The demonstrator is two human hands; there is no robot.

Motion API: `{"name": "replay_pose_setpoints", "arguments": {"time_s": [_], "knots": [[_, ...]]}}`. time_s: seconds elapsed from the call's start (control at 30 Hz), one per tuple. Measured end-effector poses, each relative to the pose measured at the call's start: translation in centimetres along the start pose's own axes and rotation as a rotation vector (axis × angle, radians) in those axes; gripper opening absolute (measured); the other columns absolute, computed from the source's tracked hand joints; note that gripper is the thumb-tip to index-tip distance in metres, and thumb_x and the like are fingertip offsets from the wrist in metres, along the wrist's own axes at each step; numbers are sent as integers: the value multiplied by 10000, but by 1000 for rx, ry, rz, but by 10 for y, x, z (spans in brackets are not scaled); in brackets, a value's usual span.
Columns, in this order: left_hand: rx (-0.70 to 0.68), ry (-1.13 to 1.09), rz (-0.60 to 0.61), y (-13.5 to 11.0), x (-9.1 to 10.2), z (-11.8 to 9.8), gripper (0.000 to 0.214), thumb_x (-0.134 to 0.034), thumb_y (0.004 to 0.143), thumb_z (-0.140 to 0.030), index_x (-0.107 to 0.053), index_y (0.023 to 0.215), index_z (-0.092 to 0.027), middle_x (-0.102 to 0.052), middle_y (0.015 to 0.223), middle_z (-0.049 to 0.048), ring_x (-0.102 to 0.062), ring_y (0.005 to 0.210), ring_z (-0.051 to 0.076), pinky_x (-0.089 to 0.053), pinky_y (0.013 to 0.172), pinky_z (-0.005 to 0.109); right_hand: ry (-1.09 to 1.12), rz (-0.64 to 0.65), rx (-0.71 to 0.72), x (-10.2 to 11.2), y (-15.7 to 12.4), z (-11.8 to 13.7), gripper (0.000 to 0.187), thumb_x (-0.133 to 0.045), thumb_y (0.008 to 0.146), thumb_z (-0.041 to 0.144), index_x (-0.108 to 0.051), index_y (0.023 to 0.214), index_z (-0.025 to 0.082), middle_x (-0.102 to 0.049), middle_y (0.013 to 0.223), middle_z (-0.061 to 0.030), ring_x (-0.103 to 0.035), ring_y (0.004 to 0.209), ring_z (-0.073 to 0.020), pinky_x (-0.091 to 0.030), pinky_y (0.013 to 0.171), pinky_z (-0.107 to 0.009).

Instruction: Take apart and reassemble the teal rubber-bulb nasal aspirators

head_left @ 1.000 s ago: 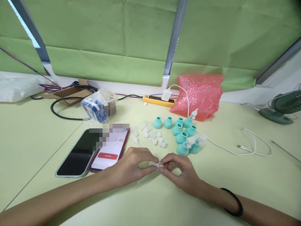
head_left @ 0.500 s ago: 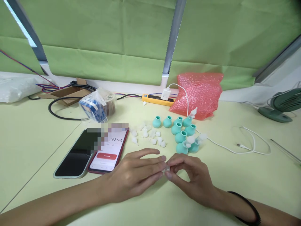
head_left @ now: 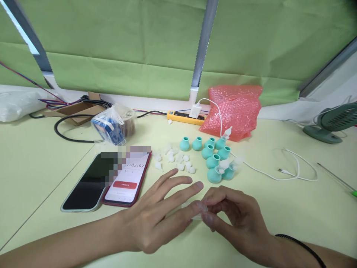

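A small translucent soft-looking plastic piece [head_left: 205, 209] sits between my two hands, mostly covered by fingers. My right hand [head_left: 237, 212] pinches its right end between thumb and fingers. The index finger of my left hand [head_left: 156, 216] presses on its left part, the other fingers spread; that thumb is hidden under the hand. Beyond the hands stand several teal rubber bulbs [head_left: 213, 160] with open necks. A few carry a translucent pointed tip [head_left: 224, 164]. Left of the bulbs lies a loose cluster of small whitish translucent tips [head_left: 181, 166].
Two phones lie at left, one dark [head_left: 86, 186], one showing a timer [head_left: 125, 182]. Farther back are a plastic-wrapped package [head_left: 114, 124], a yellow power strip [head_left: 185, 118] and a red bubble-wrap bag [head_left: 234, 115]. A white cable [head_left: 267, 176], screwdriver [head_left: 336, 178] and green fan [head_left: 331, 123] occupy the right.
My left hand's fingers have spread apart and its index finger now bends over the translucent piece. Both hands have shifted slightly toward me, and more of the piece shows.
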State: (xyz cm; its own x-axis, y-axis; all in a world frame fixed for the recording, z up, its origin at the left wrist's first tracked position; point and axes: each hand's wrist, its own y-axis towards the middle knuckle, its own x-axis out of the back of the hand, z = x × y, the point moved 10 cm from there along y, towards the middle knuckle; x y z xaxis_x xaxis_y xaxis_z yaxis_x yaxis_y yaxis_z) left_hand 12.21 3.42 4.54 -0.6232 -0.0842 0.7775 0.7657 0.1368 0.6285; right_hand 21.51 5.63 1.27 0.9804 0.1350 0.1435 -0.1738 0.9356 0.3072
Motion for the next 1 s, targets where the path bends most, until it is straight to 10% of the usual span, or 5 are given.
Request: {"name": "replay_pose_setpoints", "arguments": {"time_s": [0.27,0.83,1.0], "knots": [[30,-23,-46,0,-1,3,388,-603,735,-217,-468,1086,-121,-557,1118,112,-431,1093,243,-346,944,480,295,86,-291,-11,-4,-26,84,-597,730,199,-517,713,177,-505,599,28,-489,480,-67,-436,439,-199],[-30,27,-117,1,12,-5,146,-584,688,-92,-580,832,-122,-617,995,103,-485,1006,262,-296,932,547,18,69,-57,-9,-2,2,113,-583,718,104,-513,737,190,-549,671,4,-509,566,-85,-477,517,-218],[-26,-10,-53,1,8,-1,321,-581,653,-92,-539,967,-145,-607,1031,94,-492,990,272,-287,926,540,-177,58,222,-5,-6,23,299,-578,695,29,-480,894,229,-573,756,-6,-569,724,-135,-505,590,-249]]}}
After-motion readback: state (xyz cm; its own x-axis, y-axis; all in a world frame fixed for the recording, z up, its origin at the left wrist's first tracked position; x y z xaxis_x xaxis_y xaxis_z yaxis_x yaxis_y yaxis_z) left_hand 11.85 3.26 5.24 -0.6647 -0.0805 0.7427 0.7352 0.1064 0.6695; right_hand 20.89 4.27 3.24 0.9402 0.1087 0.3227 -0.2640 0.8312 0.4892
